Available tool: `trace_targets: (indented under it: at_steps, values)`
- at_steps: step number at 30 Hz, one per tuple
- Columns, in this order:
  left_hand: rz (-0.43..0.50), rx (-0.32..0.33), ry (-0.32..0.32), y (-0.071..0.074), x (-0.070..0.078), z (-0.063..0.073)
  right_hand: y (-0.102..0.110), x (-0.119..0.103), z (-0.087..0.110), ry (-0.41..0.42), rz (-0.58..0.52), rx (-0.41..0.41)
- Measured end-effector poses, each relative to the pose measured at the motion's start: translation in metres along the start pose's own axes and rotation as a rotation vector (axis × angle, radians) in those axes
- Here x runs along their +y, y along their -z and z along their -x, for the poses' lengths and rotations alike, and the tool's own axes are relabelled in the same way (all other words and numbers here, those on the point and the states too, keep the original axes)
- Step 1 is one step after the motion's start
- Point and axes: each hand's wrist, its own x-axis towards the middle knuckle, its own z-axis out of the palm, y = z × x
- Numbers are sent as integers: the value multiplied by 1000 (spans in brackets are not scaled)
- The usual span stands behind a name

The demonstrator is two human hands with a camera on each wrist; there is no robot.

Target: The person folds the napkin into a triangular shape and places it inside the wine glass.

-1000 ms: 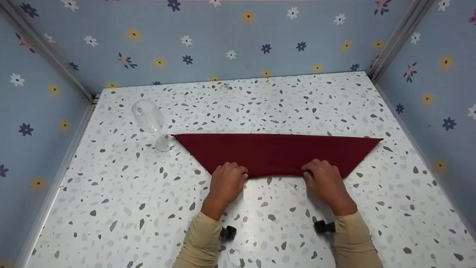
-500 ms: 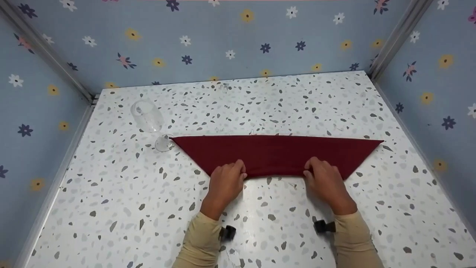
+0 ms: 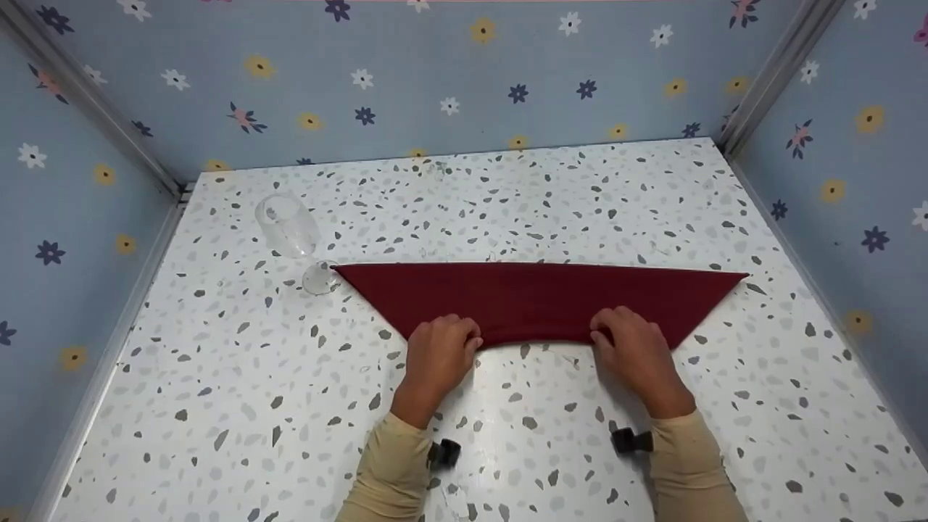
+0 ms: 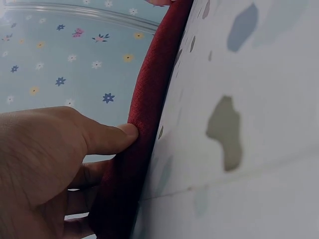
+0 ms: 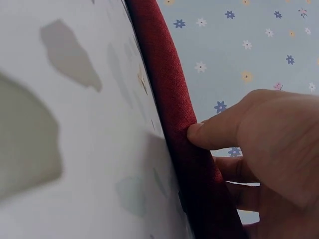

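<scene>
A dark red cloth napkin (image 3: pixel 536 301) lies folded on the table as a wide trapezoid, long edge away from me. Its near edge forms a thick fold or roll, bowed slightly in the middle. My left hand (image 3: pixel 438 355) grips that edge near its left end. In the left wrist view, the left thumb (image 4: pixel 117 138) presses the near side of the red roll (image 4: pixel 149 94), with the other fingers over the far side. The right hand (image 3: pixel 636 355) holds the edge near its right end in the same way, its thumb (image 5: pixel 214 130) against the roll (image 5: pixel 172 79).
A clear stemmed glass (image 3: pixel 290 228) lies on its side at the left, its foot (image 3: pixel 319 278) close to the napkin's far left corner. The speckled white table (image 3: pixel 536 449) is bounded by blue flowered panels (image 3: pixel 435 65) at the back and both sides.
The napkin's far edge has shifted very slightly toward me. My left fingers reached forward over the cloth half a second ago and have drawn back. The glass has stayed put.
</scene>
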Motion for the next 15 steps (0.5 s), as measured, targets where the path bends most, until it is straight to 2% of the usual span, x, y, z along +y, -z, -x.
trace_targets:
  at_steps: [6,15]
  values:
    - [-45,-32,8,1,1,0,0,-1,0,-3,-1,19]
    - [-55,-71,32,-1,1,0,1,-1,-1,-17,4,0]
